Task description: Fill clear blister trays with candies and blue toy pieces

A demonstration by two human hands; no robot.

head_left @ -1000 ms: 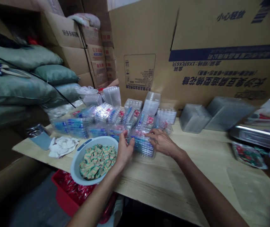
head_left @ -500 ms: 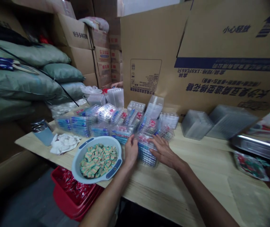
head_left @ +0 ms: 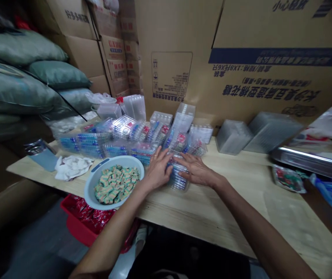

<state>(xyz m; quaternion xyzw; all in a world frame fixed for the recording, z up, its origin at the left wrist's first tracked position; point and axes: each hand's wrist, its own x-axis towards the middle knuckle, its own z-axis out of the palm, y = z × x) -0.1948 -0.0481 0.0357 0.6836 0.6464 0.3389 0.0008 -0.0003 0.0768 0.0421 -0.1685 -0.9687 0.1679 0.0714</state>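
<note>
My right hand point(head_left: 196, 170) lies with stretched fingers on the near stack of clear plastic packs point(head_left: 179, 183), whose contents look blue and white. Beside it, my left hand point(head_left: 158, 169) is open, its fingers reaching over the left side of that stack and the packs behind; exact contact is hard to make out. More filled clear packs point(head_left: 124, 126), some with red and blue print, crowd the table behind both hands. Left of my left hand stands a light blue basin point(head_left: 88, 192) filled with small green-and-tan wrapped pieces point(head_left: 117, 185).
A blue cup point(head_left: 42, 155) and crumpled white cloth point(head_left: 73, 167) lie at the left. Empty clear trays point(head_left: 233, 137) stand at the back against a large carton point(head_left: 200, 83). Below the table edge sits a red tub point(head_left: 80, 228); a metal-edged tray point(head_left: 311, 162) is at the right.
My left hand has gone from gripping the stack's left side to spread fingers over the packs. My right hand stays on the stack. The whole view has shifted slightly.
</note>
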